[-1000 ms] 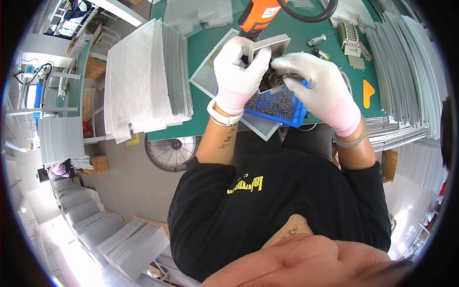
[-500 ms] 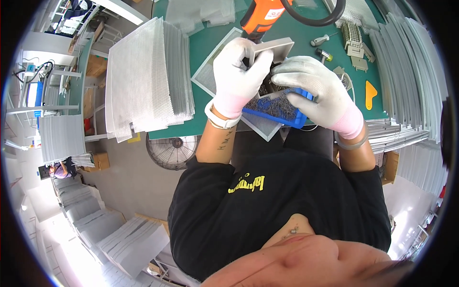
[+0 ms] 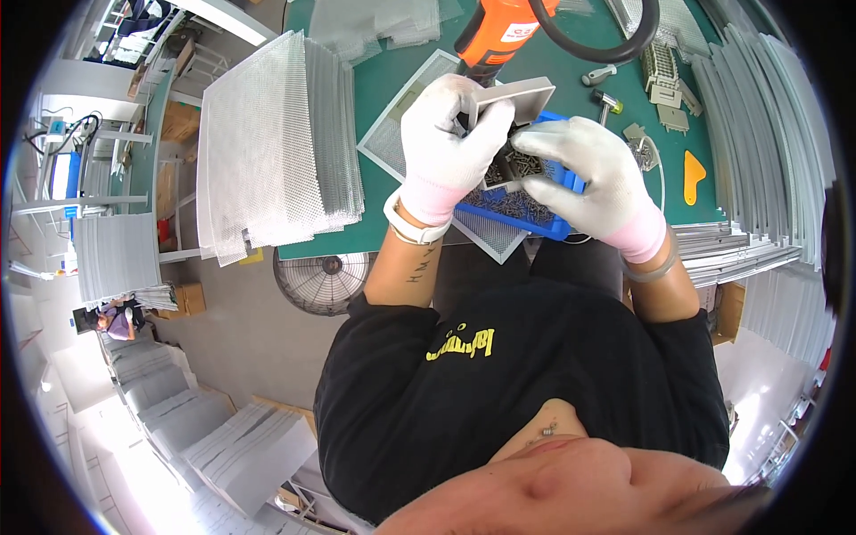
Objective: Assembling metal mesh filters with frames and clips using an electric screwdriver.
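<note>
**Pale grey piece (image 3: 517,93) held in the left hand (image 3: 453,147), above the far side of the blue tray (image 3: 560,228)**

Green tabletop (image 3: 383,230) carries it all, with a stack of mesh sheets (image 3: 259,143) at the left and stacked grey strips (image 3: 758,143) at the right. Between these stacks lies a framed mesh panel (image 3: 392,135), partly under the blue tray. An orange power tool (image 3: 508,27) sits just beyond the left hand, its lower end hidden behind the glove.

Both hands wear white gloves. The left is closed on the grey piece, thumb on the near side; the piece juts out to the right, toward the other hand. The right hand (image 3: 596,174) is just to the right and nearer, fingers curved, thumb and fingertips apart over a grey-edged compartment; whether it grips anything, I cannot tell. Smaller still, a yellow scraper (image 3: 692,178) lies farther right. Smallest are the metal screws (image 3: 526,164) in the compartment and tray.
</note>
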